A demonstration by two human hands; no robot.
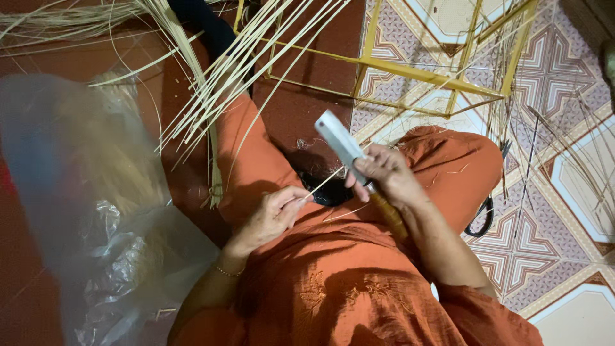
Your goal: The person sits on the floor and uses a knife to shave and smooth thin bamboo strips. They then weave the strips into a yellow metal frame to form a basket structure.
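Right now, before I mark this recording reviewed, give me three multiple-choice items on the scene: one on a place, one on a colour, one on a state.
1. Where does the yellow frame lie?
A. On the patterned tile floor beyond the knees
B. On the person's lap
C. Inside the plastic bag

2. What colour are the person's clothes?
A. Blue
B. Orange
C. White

3. How does the right hand stand to the knife?
A. Open, apart from it
B. Closed around its handle, blade pointing up and away
C. Pinching the blade tip

Answers:
1. A, the frame's bars rest over the tile floor above the knees.
2. B, the cloth over lap and legs is orange.
3. B, the fingers wrap the handle, while the left hand pinches a thin pale strip near the blade.
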